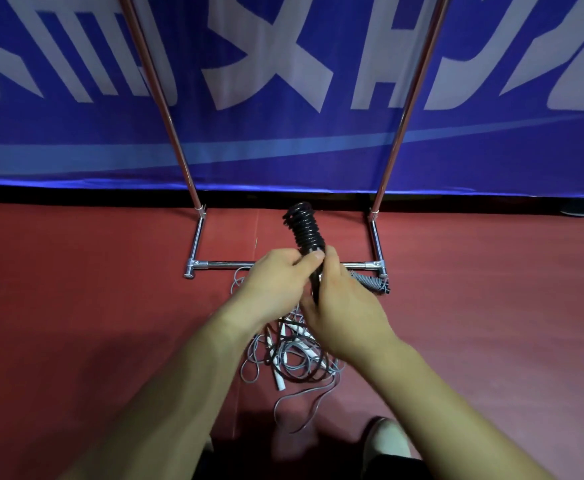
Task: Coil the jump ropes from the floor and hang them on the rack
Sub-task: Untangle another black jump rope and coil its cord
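Up in front of the rack [221,264], just above its front base bar: black jump rope [306,226], wound in tight coils round its handles, tilted up and away toward the rack's uprights. Gripped low down by the left hand [276,275], fingers curled round the bundle, thumb laid across the lowest coil. Clamped from the other side by the right hand [342,306], fingers wrapped round the lower end of the bundle. Hand against hand, right over the middle of the rack's front bar.

On the near side of that bar, down on the red floor [93,306]: loose tangle of ropes [294,362], grey and black cords with white handles, trailing back from the rack toward the person's feet. By the rack's front right foot, touching or just beside, hard to tell: grey rope bundle [370,281], coiled, lying flat. Behind the rack, blue banner [283,150] with big white lettering. Well back from the rack, at the bottom edge: pale shoe [384,434].
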The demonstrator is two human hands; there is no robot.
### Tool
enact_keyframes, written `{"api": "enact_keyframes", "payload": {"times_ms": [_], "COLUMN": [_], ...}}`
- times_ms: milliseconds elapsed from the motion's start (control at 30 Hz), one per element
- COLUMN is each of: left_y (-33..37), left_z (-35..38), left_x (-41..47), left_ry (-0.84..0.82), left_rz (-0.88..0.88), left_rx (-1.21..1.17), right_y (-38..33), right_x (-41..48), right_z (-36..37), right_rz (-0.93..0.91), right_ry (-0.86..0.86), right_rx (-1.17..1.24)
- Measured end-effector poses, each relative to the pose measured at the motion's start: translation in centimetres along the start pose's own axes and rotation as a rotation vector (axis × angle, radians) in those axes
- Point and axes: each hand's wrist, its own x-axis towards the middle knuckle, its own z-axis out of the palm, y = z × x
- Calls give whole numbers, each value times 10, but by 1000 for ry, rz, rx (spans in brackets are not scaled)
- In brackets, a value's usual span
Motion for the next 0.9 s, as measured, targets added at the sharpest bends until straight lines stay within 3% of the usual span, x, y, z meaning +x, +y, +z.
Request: {"api": "enact_keyframes", "payload": {"times_ms": [67, 133, 200, 400, 500, 633, 900], "left_y": [1, 5, 11, 15, 11, 4, -9], "left_z": [-10, -16, -16, -12, -9, -8, -15], "left_x": [0, -3, -5, -4, -2, 1, 3], "left_ry": [-76, -150, -183, -105, -115, -84, -96], "left_rz": [47, 123, 163, 61, -53, -48, -56], "left_rx": [-61, -111, -140, 5, -1, 158, 303], "right_y": [6, 11, 13, 25, 26, 18, 20], "right_x": [6, 12, 14, 14, 11, 8, 10], "right_z": [-17, -35, -43, -29, -23, -14, -10], "right_rz": [-36, 47, 116, -55, -42, 71, 180], "right_ry": [-135, -317, -451, -147, -94, -36, 4], "right_rx": [336, 831, 1062, 467, 280, -127, -190]}}
